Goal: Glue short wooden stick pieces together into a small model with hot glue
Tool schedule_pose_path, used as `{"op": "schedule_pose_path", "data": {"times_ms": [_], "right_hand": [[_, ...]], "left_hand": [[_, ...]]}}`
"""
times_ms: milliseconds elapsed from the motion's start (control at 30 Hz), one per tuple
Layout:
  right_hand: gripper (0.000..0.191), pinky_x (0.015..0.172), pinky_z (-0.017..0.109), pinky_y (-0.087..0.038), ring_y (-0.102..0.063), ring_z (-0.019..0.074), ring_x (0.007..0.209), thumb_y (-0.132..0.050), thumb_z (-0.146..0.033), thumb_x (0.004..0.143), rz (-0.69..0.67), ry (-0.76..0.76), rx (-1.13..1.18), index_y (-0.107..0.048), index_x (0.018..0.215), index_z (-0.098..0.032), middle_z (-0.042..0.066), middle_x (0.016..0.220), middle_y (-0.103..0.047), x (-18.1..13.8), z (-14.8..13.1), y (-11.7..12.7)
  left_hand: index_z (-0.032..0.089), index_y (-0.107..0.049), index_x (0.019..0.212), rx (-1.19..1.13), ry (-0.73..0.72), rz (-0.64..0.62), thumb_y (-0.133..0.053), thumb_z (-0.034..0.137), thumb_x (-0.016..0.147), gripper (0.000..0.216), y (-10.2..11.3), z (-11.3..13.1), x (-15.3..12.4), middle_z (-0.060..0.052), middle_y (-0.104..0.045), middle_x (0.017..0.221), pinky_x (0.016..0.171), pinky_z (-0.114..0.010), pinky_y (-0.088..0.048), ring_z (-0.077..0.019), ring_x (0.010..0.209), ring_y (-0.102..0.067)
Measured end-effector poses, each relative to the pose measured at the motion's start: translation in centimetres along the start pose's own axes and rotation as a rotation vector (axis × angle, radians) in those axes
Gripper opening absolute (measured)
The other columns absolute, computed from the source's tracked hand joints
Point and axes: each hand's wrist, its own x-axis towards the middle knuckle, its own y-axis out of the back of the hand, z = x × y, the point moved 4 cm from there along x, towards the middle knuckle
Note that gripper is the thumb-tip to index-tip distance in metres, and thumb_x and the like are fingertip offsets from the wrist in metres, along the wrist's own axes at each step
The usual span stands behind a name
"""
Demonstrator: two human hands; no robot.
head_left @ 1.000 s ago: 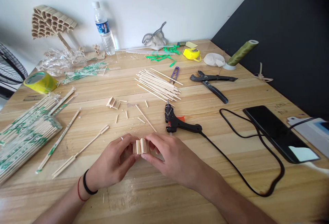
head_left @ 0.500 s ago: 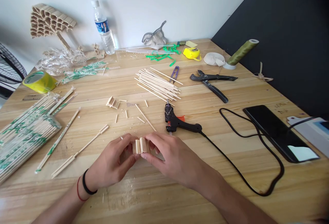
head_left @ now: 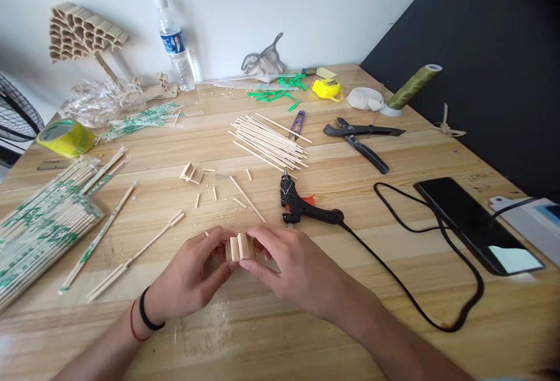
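Note:
Between my two hands, just above the table's near part, is a small block of short wooden stick pieces [head_left: 240,248] set side by side. My left hand [head_left: 196,273] pinches its left end with thumb and fingers. The right end is gripped the same way by my right hand [head_left: 293,267]. Fingers cover both ends of the block. Beyond my right hand lies a black glue gun [head_left: 301,206], its nozzle pointing away. Short cut stick pieces [head_left: 215,193] and a small stick assembly [head_left: 191,173] lie farther off, with a long joined stick [head_left: 140,255] left of my left hand.
Loose wooden sticks [head_left: 266,142] lie mid-table beside purple snips [head_left: 297,124] and black pliers [head_left: 359,139]. Wrapped chopsticks [head_left: 48,235] and yellow tape [head_left: 67,137] occupy the left. At right, a cable loops near a phone [head_left: 476,223]. A bottle [head_left: 175,45] stands at the back.
Both hands keep the same grip on the stick block, with no clear movement. The whole view has shifted very slightly.

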Motion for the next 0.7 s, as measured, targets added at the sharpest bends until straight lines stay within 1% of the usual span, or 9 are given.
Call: {"op": "schedule_pose_path", "data": {"times_ms": [167, 400, 700], "right_hand": [[0.014, 0.069, 0.032, -0.047, -0.064, 0.0200, 0.077, -0.072, -0.027, 0.096, 0.002, 0.004, 0.001, -0.063, 0.100, -0.017, 0.004, 0.092, -0.070, -0.02, 0.05, -0.10], [0.015, 0.071, 0.033, -0.049, -0.065, 0.0208, 0.078, -0.072, -0.028, 0.096, 0.009, 0.011, 0.011, -0.064, 0.103, -0.017, 0.005, 0.093, -0.071, -0.09, 0.02, -0.04], [0.016, 0.074, 0.032, -0.051, -0.066, 0.0205, 0.079, -0.072, -0.026, 0.097, 0.020, 0.037, 0.025, -0.065, 0.109, -0.018, 0.005, 0.092, -0.071, -0.04, -0.17, 0.10]], "left_hand": [[0.020, -0.060, 0.112, 0.023, -0.029, 0.016, -0.057, 0.021, 0.100, 0.013, 0.06, 0.06, -0.10, 0.000, -0.061, 0.084, 0.068, -0.028, -0.040, -0.0155, 0.072, -0.052], [0.020, -0.059, 0.112, 0.017, -0.048, 0.019, -0.058, 0.020, 0.099, 0.013, 0.02, -0.09, -0.10, 0.000, -0.063, 0.087, 0.070, -0.027, -0.041, -0.0150, 0.074, -0.052], [0.020, -0.060, 0.112, 0.018, -0.014, 0.009, -0.058, 0.022, 0.099, 0.013, -0.07, -0.14, -0.10, 0.000, -0.064, 0.087, 0.071, -0.028, -0.042, -0.0155, 0.075, -0.055]]}}
